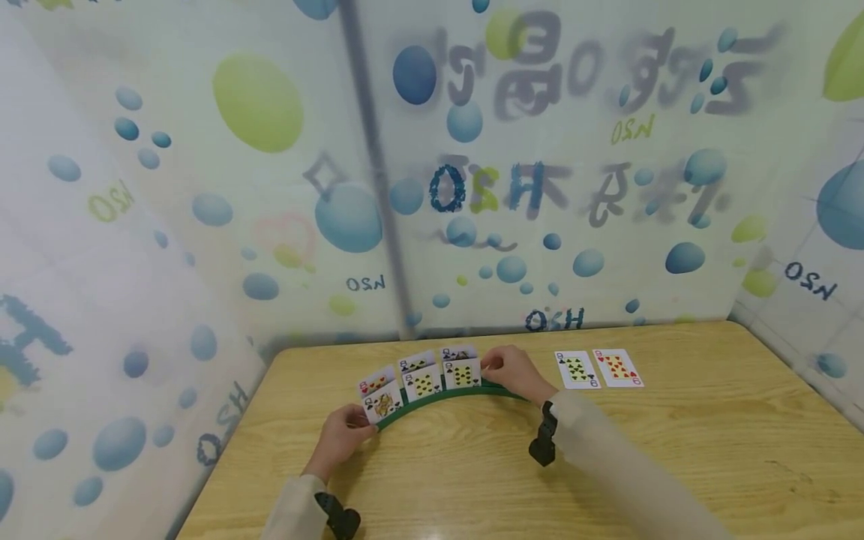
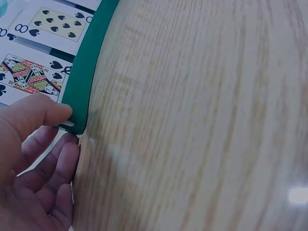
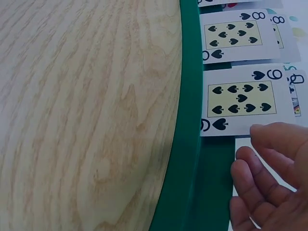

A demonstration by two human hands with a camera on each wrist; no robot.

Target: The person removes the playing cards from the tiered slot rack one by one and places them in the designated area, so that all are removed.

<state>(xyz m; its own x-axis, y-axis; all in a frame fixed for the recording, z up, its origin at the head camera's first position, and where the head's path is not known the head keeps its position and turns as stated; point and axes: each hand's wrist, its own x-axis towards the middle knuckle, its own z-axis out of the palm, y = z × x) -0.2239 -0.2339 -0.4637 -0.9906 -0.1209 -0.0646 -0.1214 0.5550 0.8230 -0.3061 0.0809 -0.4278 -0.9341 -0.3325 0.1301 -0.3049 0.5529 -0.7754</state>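
A curved green card holder (image 1: 466,391) stands on the table with playing cards upright in two rows. At its left end my left hand (image 1: 341,435) pinches the holder, thumb on top beside the queen of spades (image 2: 33,77). My right hand (image 1: 514,371) is at the right side of the row. In the right wrist view its thumb tip touches the edge of the nine of spades (image 3: 240,98), while the other fingers lie loosely bent past the card's side. The eight of spades (image 3: 233,36) stands in the middle. Further cards show partly behind these front ones.
On the wooden table (image 1: 607,465), right of my right hand, a clubs card (image 1: 575,370) and a hearts card (image 1: 617,368) lie face up side by side. A patterned curtain (image 1: 472,247) hangs behind the table's far edge and along both sides.
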